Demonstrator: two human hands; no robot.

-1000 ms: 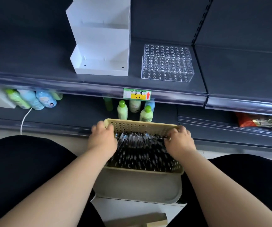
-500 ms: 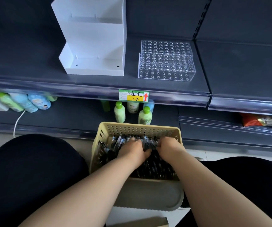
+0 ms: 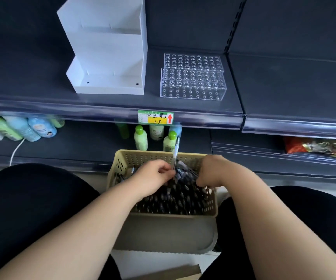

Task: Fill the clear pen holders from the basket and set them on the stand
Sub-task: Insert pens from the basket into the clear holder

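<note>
A beige perforated basket (image 3: 120, 168) full of dark pens (image 3: 175, 197) sits between my knees on the floor. My left hand (image 3: 153, 174) pinches one clear pen (image 3: 175, 152) that stands upright above the pile. My right hand (image 3: 213, 170) reaches down into the pens at the basket's right side, fingers curled among them and partly hidden. On the dark shelf above, two clear pen holders (image 3: 193, 81) with rows of holes stand one behind the other, with no pens in them. Left of them stands the white stepped stand (image 3: 106, 57), its tiers bare.
A yellow and green price label (image 3: 156, 117) is clipped to the shelf edge (image 3: 62, 110). Green and blue bottles (image 3: 141, 138) stand on the lower shelf behind the basket. A white cable (image 3: 15, 150) hangs at left. Snack packets (image 3: 320, 146) lie at right.
My hands moved from the basket's rim into the pens. My left hand has since lifted one pen upright out of the pile, and my right hand shifted to the right side.
</note>
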